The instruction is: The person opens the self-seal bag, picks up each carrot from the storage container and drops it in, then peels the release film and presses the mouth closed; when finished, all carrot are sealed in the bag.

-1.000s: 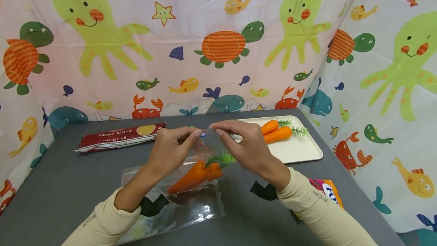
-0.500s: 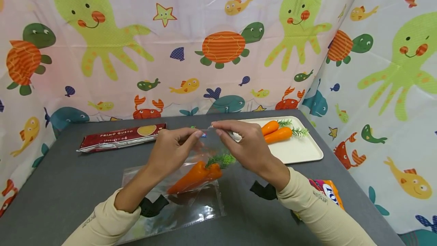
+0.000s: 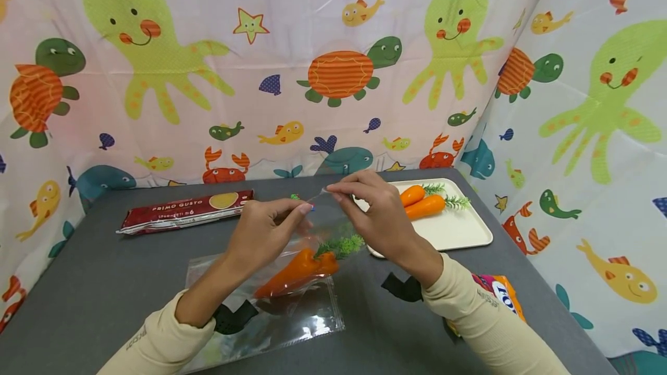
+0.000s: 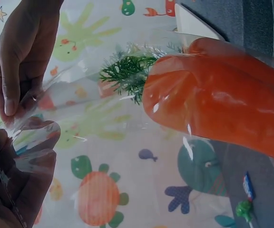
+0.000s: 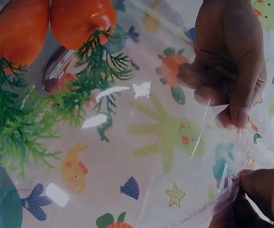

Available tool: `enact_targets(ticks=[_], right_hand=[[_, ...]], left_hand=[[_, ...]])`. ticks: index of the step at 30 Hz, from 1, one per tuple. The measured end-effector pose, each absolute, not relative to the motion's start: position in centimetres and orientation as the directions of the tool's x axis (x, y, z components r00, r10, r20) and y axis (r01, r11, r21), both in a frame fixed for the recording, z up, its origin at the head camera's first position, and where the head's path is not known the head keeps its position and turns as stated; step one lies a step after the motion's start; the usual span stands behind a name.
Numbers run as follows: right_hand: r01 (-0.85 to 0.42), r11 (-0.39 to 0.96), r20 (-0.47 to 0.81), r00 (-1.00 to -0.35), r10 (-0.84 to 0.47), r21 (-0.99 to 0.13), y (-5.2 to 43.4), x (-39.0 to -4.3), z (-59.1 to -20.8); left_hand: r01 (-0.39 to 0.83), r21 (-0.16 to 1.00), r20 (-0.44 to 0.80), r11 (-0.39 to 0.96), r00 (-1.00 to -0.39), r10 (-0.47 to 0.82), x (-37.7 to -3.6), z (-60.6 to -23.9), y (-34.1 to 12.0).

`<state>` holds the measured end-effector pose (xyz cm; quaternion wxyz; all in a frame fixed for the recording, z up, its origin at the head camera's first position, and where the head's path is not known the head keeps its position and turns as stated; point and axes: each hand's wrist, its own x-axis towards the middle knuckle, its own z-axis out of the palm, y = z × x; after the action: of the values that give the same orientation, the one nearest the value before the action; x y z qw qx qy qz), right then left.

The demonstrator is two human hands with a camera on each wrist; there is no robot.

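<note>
Here the left hand (image 3: 260, 230) and right hand (image 3: 380, 219) pinch the clear plastic zip bag (image 3: 271, 305) mouth at frame centre, and should press evenly along it, above the orange plastic carrots (image 3: 297, 271).

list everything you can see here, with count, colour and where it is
clear plastic bag: 1, transparent, on the table's near middle, its top edge lifted by both hands
carrots in the bag: 2, orange with green tops, inside the bag
carrots on the tray: 2, orange with green tops, side by side
tray: 1, cream, far right of the table
spaghetti packet: 1, dark red, far left
snack packet: 1, orange and pink, near right, partly hidden by the right sleeve
table: 1, dark grey
curtain: sea-animal print, behind and to the right
left hand: pinches the bag's top edge
right hand: pinches the bag's top edge
</note>
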<state>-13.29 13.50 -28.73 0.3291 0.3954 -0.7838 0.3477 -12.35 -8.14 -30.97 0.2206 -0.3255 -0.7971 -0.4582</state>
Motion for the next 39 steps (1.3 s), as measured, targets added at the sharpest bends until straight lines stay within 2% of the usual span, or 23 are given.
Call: enact_targets(ticks=[11,17,27,33,39], right_hand=[[-0.851,0.376,0.778,-0.502,-0.377,-0.367,13.5,-13.6,-29.0],[-0.874,0.322,0.789,-0.474,-0.392,-0.365,13.7,-13.7,-28.9],[-0.878,0.357,0.797,-0.452,-0.400,-0.319,14.0,-14.0,-28.4],[-0.858,0.382,0.784,-0.485,-0.387,-0.343,14.2,-14.0,-28.5],[-0.858,0.374,0.777,-0.491,-0.393,-0.353,14.4,-13.8,-28.5]], left_hand=[[0.702,0.616,0.623,0.357,-0.712,0.324,-12.3,-31.1,-8.5],[0.701,0.625,0.621,0.344,-0.713,0.325,-12.5,-30.9,-8.5],[0.694,0.635,0.616,0.340,-0.720,0.319,-12.6,-30.5,-8.3],[0.666,0.656,0.588,0.355,-0.746,0.315,-12.5,-30.7,-8.3],[0.684,0.640,0.605,0.349,-0.729,0.320,-12.6,-30.8,-8.2]])
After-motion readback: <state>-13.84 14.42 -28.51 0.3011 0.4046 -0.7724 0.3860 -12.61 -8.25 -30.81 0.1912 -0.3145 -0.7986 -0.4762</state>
